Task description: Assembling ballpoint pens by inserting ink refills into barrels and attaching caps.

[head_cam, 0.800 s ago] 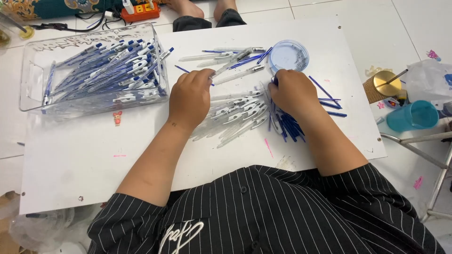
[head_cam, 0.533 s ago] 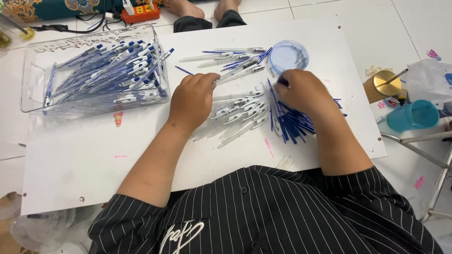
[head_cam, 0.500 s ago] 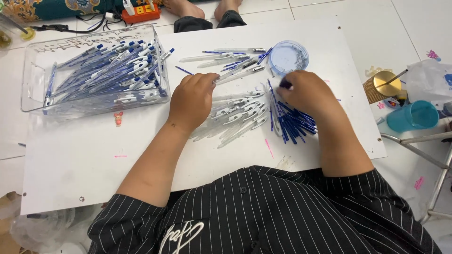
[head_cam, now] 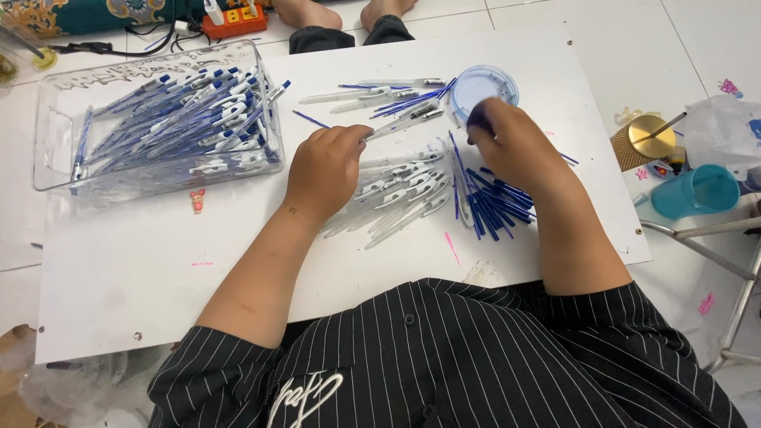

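Observation:
My left hand [head_cam: 326,170] grips a clear pen barrel [head_cam: 403,127] that points toward the upper right. My right hand [head_cam: 515,147] is closed at the rim of a round blue lid [head_cam: 483,83]; what its fingertips pinch is hidden. Between the hands lies a heap of clear pen barrels [head_cam: 400,194]. A pile of thin blue refills [head_cam: 495,210] sits under my right wrist. More barrels and refills [head_cam: 388,97] lie farther back on the white board [head_cam: 158,269].
A clear plastic tray [head_cam: 55,143] full of blue-and-white pens stands at the back left. To the right, off the board, are a teal cup [head_cam: 697,192], a gold round object [head_cam: 644,141] and a metal stand [head_cam: 737,317]. Another person's bare feet [head_cam: 341,12] show at the top.
My right hand moved up from the refill pile to the blue lid. My left hand stayed put and now holds a barrel angled toward the lid.

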